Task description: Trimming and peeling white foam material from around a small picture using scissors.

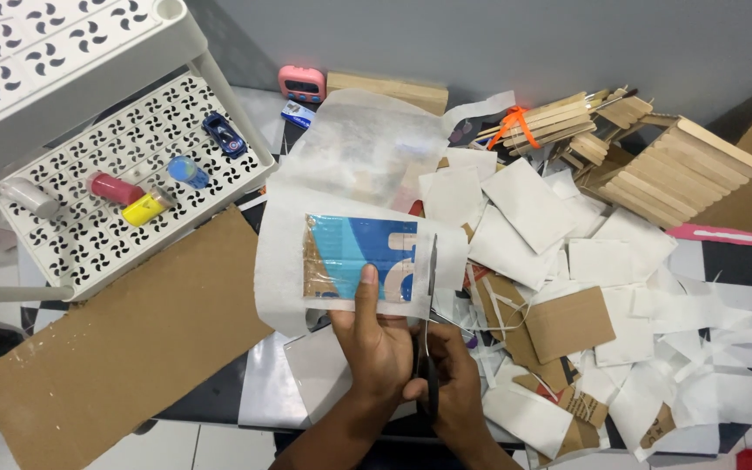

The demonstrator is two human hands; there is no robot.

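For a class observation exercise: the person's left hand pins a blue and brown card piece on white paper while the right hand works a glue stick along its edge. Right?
Not quite. The head view shows the right hand working scissors, not glue; the left hand does pin the blue and brown card piece on the white paper.
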